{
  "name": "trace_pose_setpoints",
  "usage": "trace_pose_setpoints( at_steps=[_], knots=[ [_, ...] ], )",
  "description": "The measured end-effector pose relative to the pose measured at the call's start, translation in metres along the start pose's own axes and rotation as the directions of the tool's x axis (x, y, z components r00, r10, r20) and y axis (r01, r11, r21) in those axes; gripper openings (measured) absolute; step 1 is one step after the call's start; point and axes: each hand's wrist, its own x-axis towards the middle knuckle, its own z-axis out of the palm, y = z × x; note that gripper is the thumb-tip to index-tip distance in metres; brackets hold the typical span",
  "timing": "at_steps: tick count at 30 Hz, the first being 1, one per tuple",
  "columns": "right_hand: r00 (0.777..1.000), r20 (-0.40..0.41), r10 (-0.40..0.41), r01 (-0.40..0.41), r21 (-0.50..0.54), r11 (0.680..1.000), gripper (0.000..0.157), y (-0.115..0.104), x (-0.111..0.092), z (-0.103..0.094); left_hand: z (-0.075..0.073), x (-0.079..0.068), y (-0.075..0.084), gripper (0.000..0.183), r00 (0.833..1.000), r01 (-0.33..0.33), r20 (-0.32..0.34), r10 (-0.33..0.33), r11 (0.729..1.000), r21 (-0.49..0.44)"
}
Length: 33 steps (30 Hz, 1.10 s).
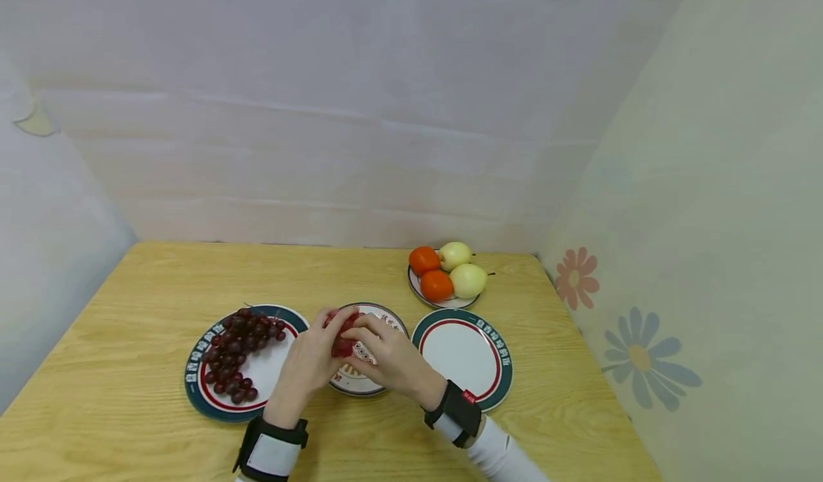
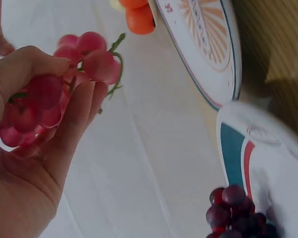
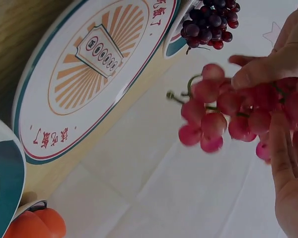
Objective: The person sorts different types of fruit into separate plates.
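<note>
Both hands hold a bunch of pinkish-red grapes (image 1: pixel 346 330) above the middle plate (image 1: pixel 358 386), which is white with an orange ray pattern. My left hand (image 1: pixel 310 357) pinches the bunch between thumb and fingers, plainly seen in the left wrist view, where green stems (image 2: pixel 120 69) stick out past the fingertips. From the other side my right hand (image 1: pixel 391 359) grips the grapes, its fingers (image 3: pixel 282 148) against them in the right wrist view. The grapes (image 3: pixel 213 126) hang clear of the plate there. Part of the bunch is hidden by the hands.
To the left, a green-rimmed plate (image 1: pixel 196 400) holds a bunch of dark grapes (image 1: pixel 233 350). A similar bare plate (image 1: pixel 453 353) sits on the right. Behind it, a small plate (image 1: pixel 464 302) carries orange round fruits (image 1: pixel 436 286) and pale yellow pears (image 1: pixel 469 280). Walls border the wooden table (image 1: pixel 308 275).
</note>
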Motion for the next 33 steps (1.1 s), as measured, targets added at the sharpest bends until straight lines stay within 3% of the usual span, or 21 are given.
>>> trace_pose_setpoints(
  at_steps=[5,8,11,15,20,23,29,31,33],
  knots=[
    [0.996,-0.007,0.091,-0.091,0.002,0.996,0.038,0.005,-0.005,-0.006,-0.016,-0.008,-0.013,0.077,0.991,0.134,0.015,-0.134,0.991,0.023],
    [0.985,-0.007,0.17,-0.17,0.008,0.985,0.035,0.011,-0.012,-0.009,-0.025,-0.016,-0.026,0.075,0.97,0.241,0.041,-0.242,0.97,0.007],
    [0.975,-0.003,0.223,-0.223,0.016,0.975,0.035,0.017,-0.019,-0.011,-0.029,-0.026,-0.039,0.072,0.95,0.303,0.077,-0.302,0.953,0.005],
    [0.971,-0.007,0.241,-0.241,0.009,0.971,0.032,0.025,-0.025,-0.011,-0.026,-0.037,-0.051,0.072,0.94,0.299,0.15,-0.307,0.952,0.071],
    [0.962,-0.008,0.275,-0.275,0.006,0.962,0.023,0.031,-0.027,-0.01,-0.021,-0.046,-0.052,0.072,0.922,0.263,0.248,-0.299,0.95,0.165],
    [0.954,-0.006,0.301,-0.301,0.004,0.954,0.018,0.033,-0.028,-0.01,-0.021,-0.048,-0.049,0.072,0.893,0.289,0.306,-0.331,0.941,0.174],
    [0.929,0.028,0.368,-0.367,-0.021,0.93,0.012,0.04,-0.033,-0.004,-0.025,-0.047,-0.044,0.067,0.794,0.392,0.436,-0.424,0.905,0.167],
    [0.914,0.041,0.404,-0.403,-0.03,0.915,0.012,0.043,-0.035,-0.002,-0.025,-0.047,-0.043,0.066,0.785,0.404,0.441,-0.435,0.899,0.167],
    [0.893,0.056,0.447,-0.446,-0.034,0.895,0.014,0.047,-0.038,-0.002,-0.025,-0.047,-0.041,0.062,0.791,0.398,0.435,-0.431,0.901,0.169]
  ],
)
